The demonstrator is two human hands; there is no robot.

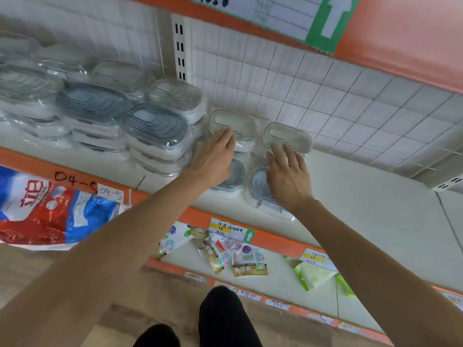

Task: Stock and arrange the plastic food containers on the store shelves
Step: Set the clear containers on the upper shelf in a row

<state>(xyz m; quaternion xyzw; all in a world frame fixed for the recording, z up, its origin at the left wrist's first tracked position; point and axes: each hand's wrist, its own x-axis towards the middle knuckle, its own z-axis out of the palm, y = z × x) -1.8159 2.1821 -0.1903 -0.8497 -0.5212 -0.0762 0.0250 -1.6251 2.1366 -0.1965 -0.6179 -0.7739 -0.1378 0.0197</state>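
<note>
White gridded backing and an orange-edged shelf (350,186) frame the work. Two pale-lidded containers stand far on it: the left container (235,123) is touched by the left hand (213,161), the right container (290,136) by the right hand (288,171) — fingers straight, nothing gripped. Both are best pushed evenly back to the grid, level with the stacked containers (155,128) at left. Nearer grey-lidded tubs are half hidden under the hands — motion blur smears the far-left stacks.

"04-5" is handwritten on the orange shelf edge (75,180), and again on a white tag (110,193) beside it. "361" shows on the gold sachets (249,267) on the lower shelf. The price labels (226,229) carry writing too blurred to read.
</note>
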